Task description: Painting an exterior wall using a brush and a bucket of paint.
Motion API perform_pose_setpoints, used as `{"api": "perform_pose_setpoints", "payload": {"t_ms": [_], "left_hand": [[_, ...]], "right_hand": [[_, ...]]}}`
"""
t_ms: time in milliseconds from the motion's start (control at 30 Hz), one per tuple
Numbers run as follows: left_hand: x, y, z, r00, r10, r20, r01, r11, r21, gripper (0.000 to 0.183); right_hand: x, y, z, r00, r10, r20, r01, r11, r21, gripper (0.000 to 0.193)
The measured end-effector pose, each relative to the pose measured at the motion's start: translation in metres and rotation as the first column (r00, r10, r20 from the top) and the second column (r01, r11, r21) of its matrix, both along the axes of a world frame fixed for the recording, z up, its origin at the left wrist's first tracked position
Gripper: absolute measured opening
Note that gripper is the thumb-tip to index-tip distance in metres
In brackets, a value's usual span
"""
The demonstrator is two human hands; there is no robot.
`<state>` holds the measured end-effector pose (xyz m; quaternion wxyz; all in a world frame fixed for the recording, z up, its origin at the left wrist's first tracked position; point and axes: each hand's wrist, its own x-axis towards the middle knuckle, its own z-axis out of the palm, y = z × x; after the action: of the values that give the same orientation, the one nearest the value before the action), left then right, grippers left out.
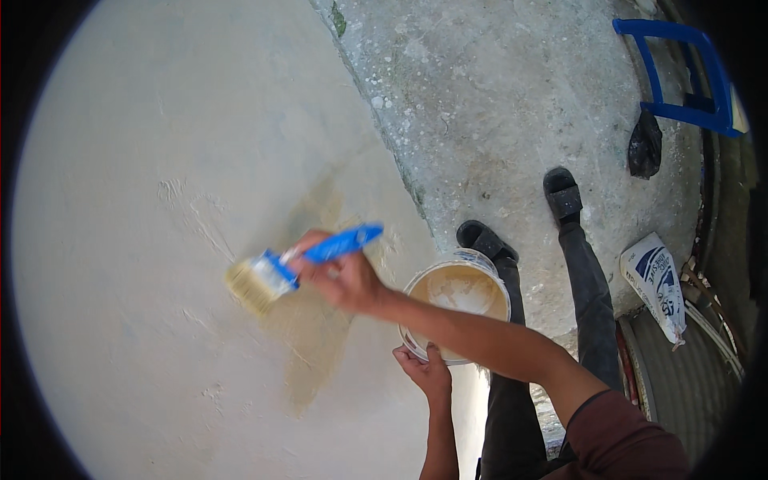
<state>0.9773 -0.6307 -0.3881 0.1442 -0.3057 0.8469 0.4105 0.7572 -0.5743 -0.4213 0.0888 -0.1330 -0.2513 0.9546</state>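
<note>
My right hand (340,276) is closed around the blue handle of a wide paintbrush (260,282). The brush's pale bristles point left against the pale wall (120,240), slightly blurred. Around the brush and hand, a darker tan patch (316,372) marks the wall. My left hand (428,372) grips the near rim of a white bucket (414,280), its thumb over the edge. Inside the bucket are tan-coated walls and a whitish patch. My right forearm passes above the bucket and hides part of it.
Spattered concrete floor (480,104) meets the wall along a slanting edge. My feet wear dark slippers (563,192). Farther right are a blue plastic stool (680,32), a black bag (645,146), a white printed sack (656,284), pale hoses (712,336) and a ribbed grey surface (676,376).
</note>
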Motion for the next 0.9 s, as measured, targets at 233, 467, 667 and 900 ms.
{"api": "perform_pose_setpoints", "payload": {"t_ms": [233,467,667,900], "left_hand": [[-0.012,-0.001,0.0,0.996,0.071,0.062,-0.069,0.997,-0.035,0.027],[-0.002,-0.006,-0.004,0.992,0.078,0.1,-0.078,0.997,-0.007,0.027],[0.002,-0.01,-0.001,0.989,0.073,0.13,-0.076,0.997,0.02,0.026],[0.012,-0.018,-0.007,0.992,-0.122,0.018,0.121,0.99,0.079,0.044]], "right_hand": [[-0.016,0.001,-0.104,0.935,-0.12,0.332,-0.004,0.937,0.35,0.017],[-0.006,0.011,-0.133,0.901,-0.248,0.356,-0.088,0.699,0.71,0.013],[0.034,-0.004,-0.032,0.985,-0.09,0.144,0.013,0.886,0.464,0.01],[0.049,0.0,0.033,0.991,0.018,-0.134,-0.004,0.994,0.11,0.011]]}}
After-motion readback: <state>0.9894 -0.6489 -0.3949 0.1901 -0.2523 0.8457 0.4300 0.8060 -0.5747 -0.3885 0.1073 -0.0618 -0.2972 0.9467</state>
